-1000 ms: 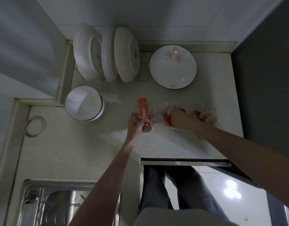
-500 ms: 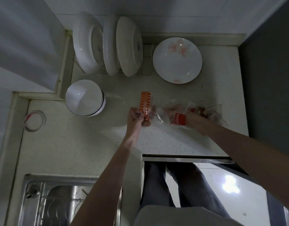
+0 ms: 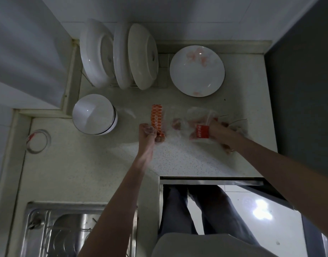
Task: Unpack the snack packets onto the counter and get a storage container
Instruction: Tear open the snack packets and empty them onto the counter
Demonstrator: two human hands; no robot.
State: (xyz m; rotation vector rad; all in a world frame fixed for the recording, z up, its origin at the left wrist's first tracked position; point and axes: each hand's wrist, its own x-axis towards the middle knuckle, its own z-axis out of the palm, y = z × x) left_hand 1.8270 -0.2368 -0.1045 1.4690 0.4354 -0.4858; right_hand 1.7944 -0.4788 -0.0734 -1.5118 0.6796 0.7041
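My left hand grips the lower end of a long orange patterned snack packet, which stands up over the speckled counter. To its right my right hand holds a red snack packet inside a clear plastic bag. The bag lies crumpled on the counter between both hands, with more reddish packets showing faintly through it.
A white bowl sits upside down left of the packets. Several white dishes stand in a rack at the back, and a flowered plate lies beside them. A steel sink is at lower left; a dark panel bounds the right.
My right hand has drawn to the right with the red packet and the bag. My left hand keeps its grip on the orange packet, almost in place.
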